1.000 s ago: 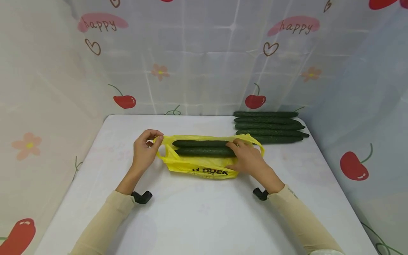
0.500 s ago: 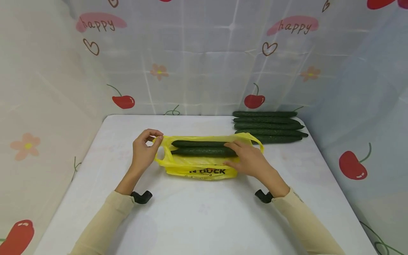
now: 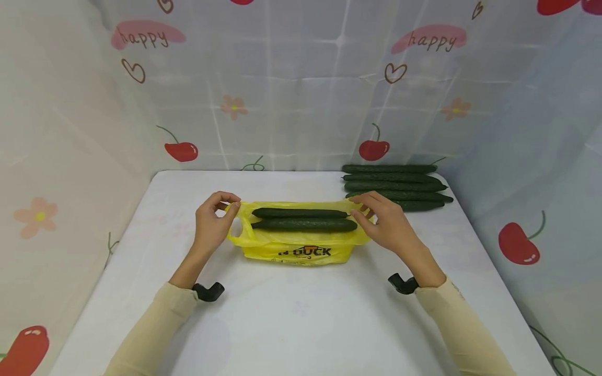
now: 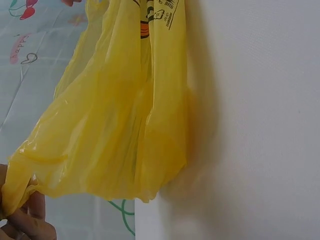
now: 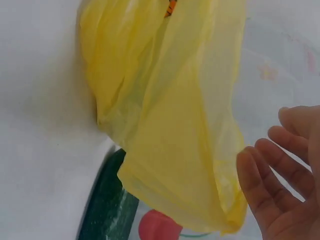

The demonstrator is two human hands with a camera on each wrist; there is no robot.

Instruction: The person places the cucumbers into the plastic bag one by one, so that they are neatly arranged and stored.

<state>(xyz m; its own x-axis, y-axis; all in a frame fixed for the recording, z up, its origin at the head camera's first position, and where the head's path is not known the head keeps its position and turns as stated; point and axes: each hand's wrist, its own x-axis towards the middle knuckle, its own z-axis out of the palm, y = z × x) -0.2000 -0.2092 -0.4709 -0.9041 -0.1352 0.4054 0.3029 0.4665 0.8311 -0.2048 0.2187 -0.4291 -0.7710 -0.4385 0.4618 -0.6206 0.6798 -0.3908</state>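
A yellow plastic bag (image 3: 301, 251) with dark printing lies on the white table, its mouth spread towards me. Two long cucumbers (image 3: 305, 224) lie side by side inside it. At the bag's left end, my left hand (image 3: 213, 219) pinches the handle; in the left wrist view those fingers (image 4: 31, 222) hold the gathered plastic. My right hand (image 3: 383, 222) is at the right end, beside the bag's other handle. In the right wrist view its fingers (image 5: 260, 185) are loosely bent, near the plastic, without gripping it.
Several more cucumbers (image 3: 390, 177) lie in a row at the table's back right, partly behind my right hand. A printed curtain (image 3: 301, 120) with cherries and flowers hangs behind the white table (image 3: 301, 318) and along both sides.
My right hand has moved off the cucumbers' right ends, rightwards to the bag's right handle. Both cucumber ends now show. My left hand has stayed on its handle.
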